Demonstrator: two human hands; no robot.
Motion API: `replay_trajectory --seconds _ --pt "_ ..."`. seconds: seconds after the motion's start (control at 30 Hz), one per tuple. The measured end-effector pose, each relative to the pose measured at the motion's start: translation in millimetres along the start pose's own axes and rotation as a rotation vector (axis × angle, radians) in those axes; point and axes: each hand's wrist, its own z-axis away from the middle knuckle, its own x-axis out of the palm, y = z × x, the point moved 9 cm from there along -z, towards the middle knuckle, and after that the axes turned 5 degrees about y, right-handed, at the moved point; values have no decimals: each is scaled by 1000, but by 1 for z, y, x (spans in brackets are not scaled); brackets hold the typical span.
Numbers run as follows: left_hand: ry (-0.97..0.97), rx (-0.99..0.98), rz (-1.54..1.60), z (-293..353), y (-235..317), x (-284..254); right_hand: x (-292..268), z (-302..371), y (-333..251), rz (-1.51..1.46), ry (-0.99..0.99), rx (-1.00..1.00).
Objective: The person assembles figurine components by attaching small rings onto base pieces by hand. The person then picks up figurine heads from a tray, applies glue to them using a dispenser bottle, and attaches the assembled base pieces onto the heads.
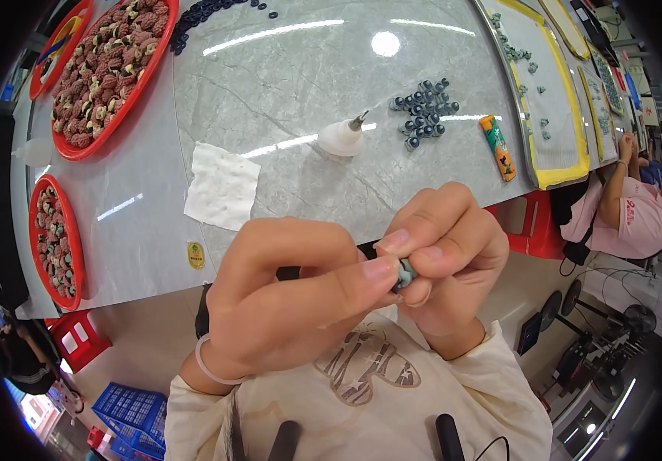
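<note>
Close in front of my chest, my left hand (292, 284) and my right hand (454, 253) meet fingertip to fingertip. Between them they pinch a small blue-grey figurine piece (404, 273), mostly covered by the fingers. Beyond my hands a white squeeze bottle (341, 138) with a metal needle tip stands on the table. To its right sits a cluster of small dark blue and grey pieces (425, 111). A white square cloth or tissue (223, 186) lies flat beyond my left hand.
Red trays of reddish pieces (108, 77) and mixed small pieces (56, 242) line the left side. Dark blue rings (200, 17) lie at the back. An orange-green tube (497, 147) lies near a yellow-edged tray (565, 175). A person in pink (638, 215) sits at right.
</note>
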Motion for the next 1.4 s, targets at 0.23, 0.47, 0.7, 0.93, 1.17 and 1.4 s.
replay_trajectory --seconds 0.23,0.47,0.7,0.93,1.17,1.4 --pt "-77 21 -110 1 -2 5 -8 -1 -4 21 -61 -28" --pt "-58 29 -110 8 -5 6 -8 -1 -8 27 -79 -121" --pt "-29 -42 -59 10 -7 6 -6 3 -5 137 -96 -93" --pt "-161 57 -239 -7 -5 4 -17 -4 21 -131 -34 158" --pt "-160 76 -270 -3 -13 4 -17 3 46 -367 -18 462" --pt "-169 -50 -275 -6 -20 2 -84 -20 21 -132 123 320"
